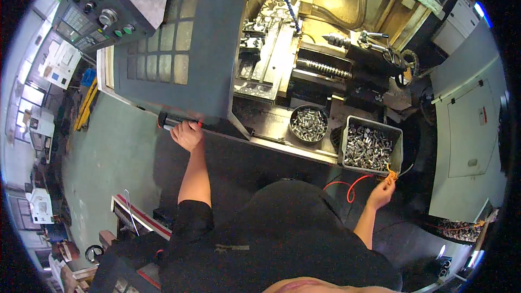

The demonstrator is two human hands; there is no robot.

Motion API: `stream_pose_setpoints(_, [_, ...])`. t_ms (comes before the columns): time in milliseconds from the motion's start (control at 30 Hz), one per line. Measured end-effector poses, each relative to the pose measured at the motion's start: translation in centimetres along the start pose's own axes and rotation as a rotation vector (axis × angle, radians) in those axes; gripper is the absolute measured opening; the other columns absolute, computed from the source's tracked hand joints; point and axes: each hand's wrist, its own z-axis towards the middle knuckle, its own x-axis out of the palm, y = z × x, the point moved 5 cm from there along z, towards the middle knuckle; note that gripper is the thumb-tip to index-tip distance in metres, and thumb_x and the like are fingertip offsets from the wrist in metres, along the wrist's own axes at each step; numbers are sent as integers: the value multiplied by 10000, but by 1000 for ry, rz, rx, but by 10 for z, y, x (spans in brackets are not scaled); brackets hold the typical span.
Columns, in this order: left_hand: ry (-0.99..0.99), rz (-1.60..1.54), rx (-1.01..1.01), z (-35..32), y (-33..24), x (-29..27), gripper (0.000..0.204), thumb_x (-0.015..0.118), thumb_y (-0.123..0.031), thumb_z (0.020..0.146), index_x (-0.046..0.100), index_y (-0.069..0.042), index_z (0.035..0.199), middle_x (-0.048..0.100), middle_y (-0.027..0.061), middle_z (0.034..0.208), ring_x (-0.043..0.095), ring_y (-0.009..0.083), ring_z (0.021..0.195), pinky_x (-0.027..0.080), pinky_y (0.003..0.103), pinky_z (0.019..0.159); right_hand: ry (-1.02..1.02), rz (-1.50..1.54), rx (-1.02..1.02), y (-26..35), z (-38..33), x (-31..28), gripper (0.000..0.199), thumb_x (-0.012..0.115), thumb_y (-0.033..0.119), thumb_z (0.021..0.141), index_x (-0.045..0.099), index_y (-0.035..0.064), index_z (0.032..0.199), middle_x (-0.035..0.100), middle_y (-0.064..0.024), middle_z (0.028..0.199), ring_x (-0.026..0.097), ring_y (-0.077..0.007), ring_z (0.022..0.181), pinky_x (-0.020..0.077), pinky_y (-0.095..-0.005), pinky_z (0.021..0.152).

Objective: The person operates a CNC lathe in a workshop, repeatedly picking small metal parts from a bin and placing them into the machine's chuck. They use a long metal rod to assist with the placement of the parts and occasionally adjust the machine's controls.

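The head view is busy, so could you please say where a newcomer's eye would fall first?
Probably the brightly lit machine interior, upper right of centre. Below it, a grey bin of small metal parts stands out, with an orange item at its near corner in the right hand. Left of centre, the left hand is on the door handle.

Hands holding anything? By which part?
Left hand: the dark door handle, gripped toward its right end. Right hand: a small orange item, held at its lower end; its kind is unclear.
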Motion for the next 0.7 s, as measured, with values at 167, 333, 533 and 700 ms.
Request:
stream_pose_setpoints(167, [11,53,28,6,1,0,346,483,-318,899,718,-65,876,705,107,927,614,329,1066,355,548,1113,158,249,303,-87,40,15,559,684,122,927,477,56,1442,589,-80,1234,576,-222,1040,453,-339,940])
stream_pose_setpoints(333, [25,43,31,14,-2,-2,341,473,-306,909,717,-68,903,713,107,953,611,326,1082,348,542,1123,346,374,140,-92,61,47,490,687,189,955,529,54,1399,613,-95,1315,612,-176,1107,482,-310,909])
stream_pose_setpoints(533, [28,65,47,18,0,-18,353,467,-307,923,714,-61,868,723,108,986,606,312,1112,330,532,1140,249,256,122,23,73,-13,301,647,212,988,631,17,1217,681,-106,1159,685,-187,717,575,-353,710])
stream_pose_setpoints(700, [111,102,21,23,8,-4,402,442,-319,935,745,-58,892,726,99,1022,593,291,1134,310,521,1154,356,561,-600,207,51,2,295,646,135,982,629,27,1256,669,-96,1166,628,-217,1041,499,-335,943])
